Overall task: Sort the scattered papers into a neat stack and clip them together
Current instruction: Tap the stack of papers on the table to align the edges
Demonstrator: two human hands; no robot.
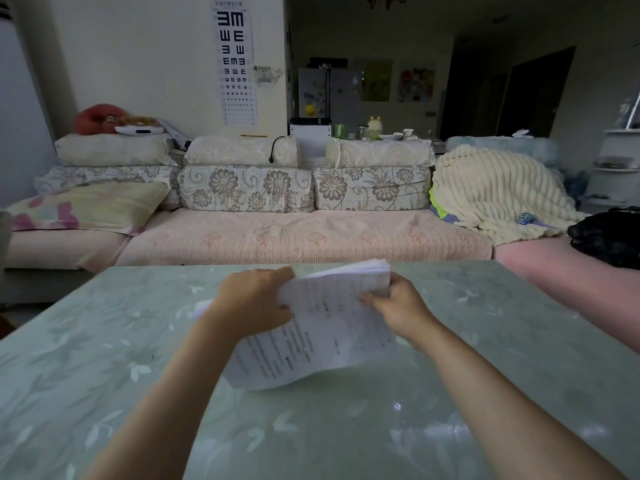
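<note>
Green floral table [104, 375], one paper stack [329, 337], two hands: left hand [252, 299] and right hand [403, 315], fingers curled round its edges.

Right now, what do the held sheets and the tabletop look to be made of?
Sheets: thin matte white paper with dark print; the bundle bends and sags between the left hand and the right hand. Tabletop: probably glass or a glossy clear cover over a pale green leaf pattern; it throws reflections, which one is unclear.
</note>
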